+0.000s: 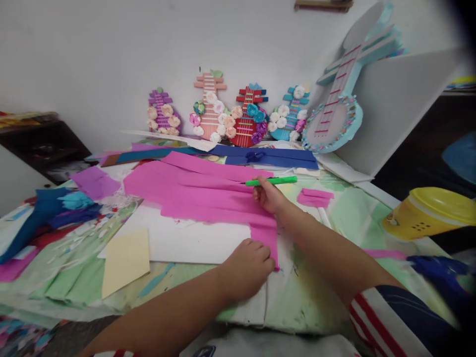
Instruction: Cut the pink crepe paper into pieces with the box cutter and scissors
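A large sheet of pink paper (208, 191) lies creased over a white board (186, 243) on the table. My right hand (269, 196) pinches a green pen (282, 180) over the sheet's right part, its dark tip pointing left. Nearer to me, my left hand (249, 267) rests with curled fingers on the lower right strip of the pink sheet, at the board's right edge. Whether the left fingers grip the paper's edge is hidden from view. A small folded pink piece (315, 197) lies right of my right hand.
Several flower-decorated paper instruments, one of them red (247, 124), lean on the wall, beside a larger light-blue one (336, 116). Dark blue paper (275, 157) lies behind the pink sheet. A yellow-lidded tub (427, 213) stands right; a cream paper piece (126, 260) and scraps lie left.
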Action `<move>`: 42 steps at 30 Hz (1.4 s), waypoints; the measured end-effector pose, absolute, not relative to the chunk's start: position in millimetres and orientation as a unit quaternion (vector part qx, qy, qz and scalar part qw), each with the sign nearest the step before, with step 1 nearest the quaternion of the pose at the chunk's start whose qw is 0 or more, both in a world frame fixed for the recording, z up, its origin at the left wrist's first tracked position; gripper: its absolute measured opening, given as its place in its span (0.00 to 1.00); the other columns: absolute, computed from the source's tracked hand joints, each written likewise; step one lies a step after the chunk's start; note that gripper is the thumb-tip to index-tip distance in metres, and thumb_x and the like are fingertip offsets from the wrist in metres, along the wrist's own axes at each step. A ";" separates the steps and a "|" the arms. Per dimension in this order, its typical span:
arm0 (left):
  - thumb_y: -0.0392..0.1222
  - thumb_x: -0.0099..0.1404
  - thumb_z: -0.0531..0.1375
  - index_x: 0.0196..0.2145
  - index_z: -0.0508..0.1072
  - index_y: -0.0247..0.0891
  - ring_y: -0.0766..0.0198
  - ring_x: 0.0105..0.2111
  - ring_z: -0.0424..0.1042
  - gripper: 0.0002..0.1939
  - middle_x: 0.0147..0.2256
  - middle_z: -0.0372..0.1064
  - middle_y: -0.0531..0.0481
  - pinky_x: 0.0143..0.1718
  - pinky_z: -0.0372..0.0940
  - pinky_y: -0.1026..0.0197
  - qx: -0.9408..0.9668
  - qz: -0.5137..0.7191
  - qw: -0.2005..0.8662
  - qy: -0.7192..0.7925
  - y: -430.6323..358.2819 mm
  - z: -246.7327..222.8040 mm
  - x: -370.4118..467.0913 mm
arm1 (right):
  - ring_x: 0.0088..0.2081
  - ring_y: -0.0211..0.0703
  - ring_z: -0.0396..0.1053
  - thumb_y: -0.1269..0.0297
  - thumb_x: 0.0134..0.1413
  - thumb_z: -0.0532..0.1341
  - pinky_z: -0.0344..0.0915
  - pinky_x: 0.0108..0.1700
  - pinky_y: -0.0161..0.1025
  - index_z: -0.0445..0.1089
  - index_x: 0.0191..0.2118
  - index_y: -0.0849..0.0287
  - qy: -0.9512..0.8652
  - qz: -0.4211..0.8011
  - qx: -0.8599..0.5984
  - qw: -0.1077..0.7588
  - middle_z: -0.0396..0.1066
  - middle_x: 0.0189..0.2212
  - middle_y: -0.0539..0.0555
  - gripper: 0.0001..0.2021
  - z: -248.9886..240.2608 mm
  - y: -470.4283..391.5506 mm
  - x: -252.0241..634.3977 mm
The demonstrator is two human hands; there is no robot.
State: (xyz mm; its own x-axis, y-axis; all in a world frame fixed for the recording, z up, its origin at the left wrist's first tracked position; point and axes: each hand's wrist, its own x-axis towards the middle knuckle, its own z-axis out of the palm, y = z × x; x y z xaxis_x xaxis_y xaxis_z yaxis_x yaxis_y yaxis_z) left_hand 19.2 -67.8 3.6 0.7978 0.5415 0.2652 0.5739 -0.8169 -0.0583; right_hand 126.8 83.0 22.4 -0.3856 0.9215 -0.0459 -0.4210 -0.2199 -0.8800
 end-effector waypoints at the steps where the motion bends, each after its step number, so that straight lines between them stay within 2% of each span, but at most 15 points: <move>1: 0.37 0.60 0.52 0.27 0.64 0.37 0.62 0.28 0.60 0.04 0.25 0.60 0.51 0.29 0.52 0.58 -0.947 -0.118 0.064 -0.291 -67.5 3.3 19.2 | 0.16 0.30 0.55 0.56 0.44 0.58 0.52 0.21 0.31 0.61 0.27 0.57 -0.418 0.726 -0.301 0.456 0.58 0.11 0.43 0.10 18.6 88.9 123.6; 5: 0.35 0.58 0.54 0.28 0.63 0.36 0.62 0.28 0.60 0.02 0.25 0.60 0.50 0.29 0.54 0.59 -0.950 -0.103 0.055 -0.288 -66.3 3.6 18.7 | 0.14 0.29 0.51 0.59 0.44 0.57 0.56 0.25 0.33 0.60 0.23 0.57 -0.419 0.733 -0.297 0.446 0.53 0.09 0.42 0.08 7.3 112.4 116.6; 9: 0.34 0.55 0.55 0.27 0.63 0.36 0.63 0.27 0.59 0.01 0.25 0.59 0.51 0.29 0.54 0.59 -0.954 -0.092 0.047 -0.282 -64.4 6.6 17.6 | 0.12 0.28 0.42 0.61 0.42 0.57 0.51 0.19 0.31 0.60 0.22 0.57 -0.415 0.734 -0.299 0.447 0.44 0.06 0.40 0.07 3.5 129.9 112.8; 12: 0.36 0.58 0.53 0.27 0.63 0.36 0.63 0.27 0.58 0.03 0.25 0.59 0.51 0.28 0.53 0.59 -0.952 -0.090 0.040 -0.290 -62.9 9.6 17.3 | 0.12 0.28 0.40 0.62 0.40 0.56 0.48 0.18 0.31 0.61 0.27 0.57 -0.408 0.739 -0.294 0.448 0.46 0.08 0.40 0.05 9.1 131.2 111.7; 15: 0.46 0.61 0.50 0.30 0.64 0.36 0.61 0.30 0.59 0.11 0.27 0.60 0.49 0.30 0.55 0.57 -0.935 -0.101 0.022 -0.338 -62.4 12.7 18.0 | 0.14 0.30 0.46 0.62 0.40 0.55 0.47 0.17 0.30 0.61 0.31 0.55 -0.402 0.754 -0.290 0.431 0.52 0.11 0.42 0.08 23.7 122.6 115.8; 17: 0.54 0.58 0.51 0.35 0.65 0.36 0.57 0.35 0.59 0.18 0.33 0.62 0.46 0.34 0.55 0.54 -0.926 -0.102 0.013 -0.363 -62.7 14.1 18.8 | 0.16 0.32 0.53 0.63 0.38 0.56 0.49 0.17 0.31 0.61 0.32 0.55 -0.409 0.763 -0.298 0.404 0.59 0.15 0.44 0.10 35.5 113.2 123.1; 19: 0.56 0.56 0.53 0.37 0.65 0.36 0.54 0.38 0.58 0.20 0.37 0.62 0.45 0.37 0.55 0.52 -0.924 -0.093 0.015 -0.370 -63.0 14.0 19.2 | 0.19 0.35 0.60 0.66 0.36 0.58 0.53 0.19 0.31 0.61 0.32 0.55 -0.425 0.766 -0.313 0.367 0.64 0.19 0.46 0.11 45.1 102.2 133.2; 21: 0.50 0.58 0.53 0.34 0.65 0.37 0.56 0.37 0.59 0.13 0.34 0.62 0.47 0.36 0.55 0.53 -0.929 -0.080 0.023 -0.360 -62.9 12.1 18.4 | 0.23 0.37 0.63 0.64 0.37 0.60 0.55 0.20 0.32 0.62 0.32 0.55 -0.424 0.769 -0.316 0.358 0.66 0.22 0.48 0.11 50.5 90.6 143.8; 23: 0.42 0.60 0.52 0.30 0.66 0.37 0.59 0.32 0.60 0.06 0.29 0.62 0.49 0.32 0.56 0.56 -0.935 -0.074 0.031 -0.345 -62.1 9.2 16.1 | 0.23 0.35 0.63 0.60 0.39 0.61 0.55 0.20 0.31 0.63 0.31 0.55 -0.396 0.771 -0.314 0.387 0.66 0.22 0.48 0.11 51.5 80.3 152.1; 26: 0.36 0.60 0.51 0.29 0.66 0.36 0.62 0.26 0.60 0.06 0.24 0.61 0.50 0.27 0.55 0.59 -0.940 -0.105 0.043 -0.322 -60.6 7.5 10.7 | 0.19 0.29 0.56 0.58 0.37 0.63 0.49 0.17 0.28 0.62 0.26 0.58 -0.337 0.761 -0.310 0.460 0.61 0.17 0.45 0.11 47.7 70.0 157.0; 29: 0.33 0.60 0.49 0.32 0.67 0.35 0.63 0.25 0.61 0.08 0.24 0.63 0.49 0.25 0.56 0.60 -0.929 -0.176 0.099 -0.311 -60.7 12.4 5.6 | 0.16 0.27 0.50 0.63 0.36 0.64 0.43 0.15 0.28 0.59 0.22 0.59 -0.283 0.758 -0.300 0.506 0.55 0.13 0.43 0.11 41.0 66.9 154.2; 32: 0.31 0.61 0.48 0.34 0.67 0.32 0.63 0.26 0.62 0.08 0.26 0.65 0.47 0.26 0.57 0.60 -0.914 -0.231 0.165 -0.289 -63.3 19.6 3.3 | 0.15 0.27 0.48 0.70 0.35 0.63 0.43 0.15 0.29 0.57 0.19 0.59 -0.236 0.764 -0.300 0.519 0.52 0.11 0.42 0.11 32.8 67.1 148.2; 35: 0.31 0.61 0.48 0.34 0.66 0.32 0.64 0.26 0.62 0.09 0.26 0.65 0.47 0.26 0.57 0.60 -0.916 -0.229 0.184 -0.272 -65.8 21.5 4.7 | 0.15 0.26 0.47 0.73 0.34 0.61 0.45 0.16 0.29 0.55 0.19 0.59 -0.218 0.767 -0.297 0.526 0.53 0.11 0.42 0.10 23.4 66.7 143.0; 39: 0.34 0.62 0.47 0.37 0.65 0.34 0.63 0.27 0.62 0.09 0.28 0.65 0.48 0.27 0.58 0.60 -0.935 -0.178 0.135 -0.276 -65.2 16.2 9.0 | 0.15 0.27 0.48 0.74 0.33 0.60 0.47 0.17 0.29 0.55 0.20 0.59 -0.211 0.775 -0.296 0.516 0.54 0.11 0.42 0.09 11.0 65.8 140.5; 42: 0.33 0.58 0.52 0.38 0.65 0.34 0.61 0.30 0.62 0.09 0.31 0.65 0.47 0.31 0.59 0.59 -0.922 -0.124 0.067 -0.360 -61.6 14.7 9.9 | 0.16 0.28 0.48 0.73 0.34 0.60 0.50 0.19 0.30 0.56 0.20 0.58 -0.212 0.780 -0.297 0.509 0.55 0.12 0.42 0.09 5.1 67.1 141.5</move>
State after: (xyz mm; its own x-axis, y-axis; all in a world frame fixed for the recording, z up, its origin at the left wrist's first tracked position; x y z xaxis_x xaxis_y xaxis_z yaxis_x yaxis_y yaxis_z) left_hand 9.9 -61.6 14.7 0.7096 0.6474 0.2779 0.6809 -0.7315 -0.0346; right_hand 141.5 67.1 5.1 -0.3066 0.9191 -0.2475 -0.6676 -0.3930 -0.6323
